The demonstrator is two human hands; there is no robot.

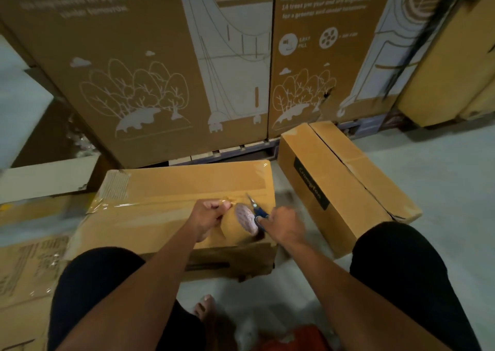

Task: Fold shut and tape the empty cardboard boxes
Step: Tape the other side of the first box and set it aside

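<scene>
At the far left a flattened sheet of brown printed cardboard (29,273) lies under my knee, its edge cut off by the frame and its print too blurred to read; beside it sits the closed brown corrugated box (171,190) I crouch over, glossy clear tape wrinkled across its left corner and along the middle seam, the top layer torn to ribbing at the far left corner; my left hand (207,216) rests on its lid with fingers curled, pinching the stretched end of tape off the brown tape roll (242,223), whose far face my fist partly hides; my right hand (282,226) grips the blue-handled scissors (255,208), thin blades pointing away over the tape, the handles mostly buried in my fingers; just right of that box, on the pale floor (442,176), lies a second long brown carton (342,184) with a dark label, its top flaps folded but gaping at the seam; tall printed cartons (150,64) wall off the back.
</scene>
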